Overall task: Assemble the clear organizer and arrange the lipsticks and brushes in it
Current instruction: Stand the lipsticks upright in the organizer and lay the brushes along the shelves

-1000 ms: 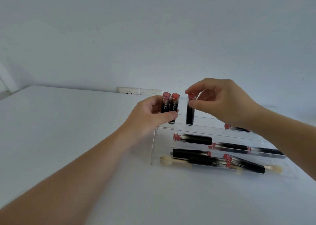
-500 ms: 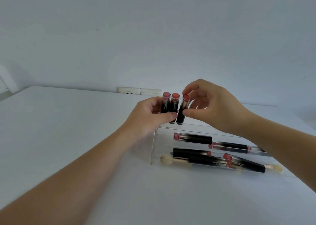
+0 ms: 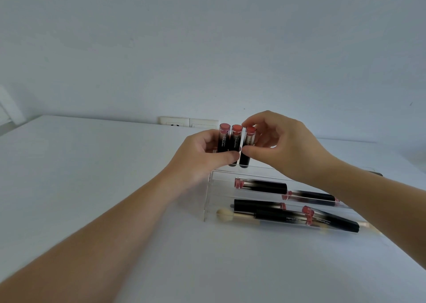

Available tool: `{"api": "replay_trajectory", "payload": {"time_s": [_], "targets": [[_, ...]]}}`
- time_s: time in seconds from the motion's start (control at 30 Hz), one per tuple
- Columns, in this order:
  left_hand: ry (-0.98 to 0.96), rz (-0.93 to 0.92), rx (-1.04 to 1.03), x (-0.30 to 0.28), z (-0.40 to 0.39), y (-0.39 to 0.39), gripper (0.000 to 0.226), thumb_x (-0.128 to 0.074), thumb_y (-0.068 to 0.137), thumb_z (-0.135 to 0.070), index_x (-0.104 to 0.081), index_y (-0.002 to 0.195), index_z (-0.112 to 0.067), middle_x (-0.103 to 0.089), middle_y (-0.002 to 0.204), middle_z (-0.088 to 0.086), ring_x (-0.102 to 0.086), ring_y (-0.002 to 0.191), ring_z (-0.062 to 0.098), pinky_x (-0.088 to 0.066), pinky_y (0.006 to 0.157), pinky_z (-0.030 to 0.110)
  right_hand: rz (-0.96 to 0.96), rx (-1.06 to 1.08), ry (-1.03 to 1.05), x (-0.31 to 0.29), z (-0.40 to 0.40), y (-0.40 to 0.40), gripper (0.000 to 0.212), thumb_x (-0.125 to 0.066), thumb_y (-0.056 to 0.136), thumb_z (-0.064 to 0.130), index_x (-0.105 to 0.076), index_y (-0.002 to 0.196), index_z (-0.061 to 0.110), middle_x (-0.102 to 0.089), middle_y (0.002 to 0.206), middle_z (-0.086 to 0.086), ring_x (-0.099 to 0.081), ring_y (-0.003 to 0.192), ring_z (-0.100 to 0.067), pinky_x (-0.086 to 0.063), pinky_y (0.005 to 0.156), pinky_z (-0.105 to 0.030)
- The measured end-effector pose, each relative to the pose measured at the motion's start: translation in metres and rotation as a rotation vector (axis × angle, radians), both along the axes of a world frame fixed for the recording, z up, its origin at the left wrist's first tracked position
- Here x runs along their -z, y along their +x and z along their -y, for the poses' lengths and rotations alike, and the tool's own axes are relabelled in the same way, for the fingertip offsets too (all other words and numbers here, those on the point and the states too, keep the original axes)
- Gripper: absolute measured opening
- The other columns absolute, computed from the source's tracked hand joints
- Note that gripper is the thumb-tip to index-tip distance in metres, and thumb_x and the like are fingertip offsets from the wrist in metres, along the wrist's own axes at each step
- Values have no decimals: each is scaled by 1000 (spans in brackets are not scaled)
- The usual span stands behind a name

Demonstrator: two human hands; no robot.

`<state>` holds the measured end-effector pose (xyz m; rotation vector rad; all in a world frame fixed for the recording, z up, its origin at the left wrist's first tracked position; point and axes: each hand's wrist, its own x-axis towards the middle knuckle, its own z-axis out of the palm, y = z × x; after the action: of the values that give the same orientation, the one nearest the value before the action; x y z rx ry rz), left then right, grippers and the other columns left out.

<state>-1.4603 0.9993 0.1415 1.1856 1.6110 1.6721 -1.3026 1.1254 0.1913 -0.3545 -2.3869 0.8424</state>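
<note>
Three lipsticks upright at the back tier of the clear organizer [image 3: 208,196], both hands on them.

Left hand [image 3: 200,162] grips two upright lipsticks [image 3: 229,142], thumb across their fronts; right hand [image 3: 283,146] pinches the third lipstick [image 3: 247,146] just right of that pair, touching it. Below the hands: four lipsticks [image 3: 262,186] lying flat in the lower tiers, plus two brushes [image 3: 227,215] in the front tier. White tabletop [image 3: 92,164] carries it all.
</note>
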Motion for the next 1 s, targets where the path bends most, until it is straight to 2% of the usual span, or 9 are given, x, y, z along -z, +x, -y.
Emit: {"api": "replay_trajectory", "payload": {"time_s": [0.1, 0.23, 0.37, 0.6, 0.8, 1.0], "targets": [[4, 0, 0, -1, 0, 0, 29, -83, 69, -28, -77, 97, -30, -80, 94, 1, -77, 89, 20, -59, 92, 34, 3, 4, 1, 1, 1, -1, 32, -79, 79, 16, -68, 105, 31, -71, 88, 6, -68, 70, -11, -55, 73, -27], [13, 5, 9, -1, 0, 1, 26, -82, 72, -23, -78, 96, -31, -80, 94, 0, -77, 88, 18, -59, 87, 27, 9, 2, -30, 1, 0, -1, 33, -80, 79, 16, -67, 105, 31, -71, 88, 8, -68, 70, -9, -56, 70, -23], [18, 16, 5, 0, 0, 1, 28, -84, 70, -24, -78, 97, -30, -81, 94, 1, -78, 88, 18, -59, 84, 26, 18, -14, -57, 3, -1, -3, 34, -81, 79, 15, -66, 106, 28, -72, 86, 9, -70, 72, -11, -57, 76, -31], [26, 13, 18, 0, -1, 1, 38, -84, 62, -37, -77, 99, -32, -80, 97, 0, -77, 91, 20, -58, 93, 36, 4, -24, -65, 5, -1, -2, 36, -82, 78, 14, -66, 106, 30, -72, 87, 9, -69, 73, -10, -56, 76, -27], [31, 20, 24, -1, -1, 2, 33, -84, 65, -33, -78, 97, -34, -81, 95, 0, -78, 89, 18, -59, 88, 30, 13, -26, -63, 5, -1, -2, 39, -82, 77, 13, -66, 110, 28, -72, 87, 10, -70, 74, -9, -57, 76, -26], [20, 26, 4, 0, -1, 1, 29, -83, 71, -22, -78, 100, -28, -81, 97, 3, -77, 92, 23, -58, 95, 39, 14, -26, -47, 5, -2, -2, 40, -82, 77, 13, -66, 110, 28, -72, 86, 10, -70, 75, -9, -57, 77, -28]]}}
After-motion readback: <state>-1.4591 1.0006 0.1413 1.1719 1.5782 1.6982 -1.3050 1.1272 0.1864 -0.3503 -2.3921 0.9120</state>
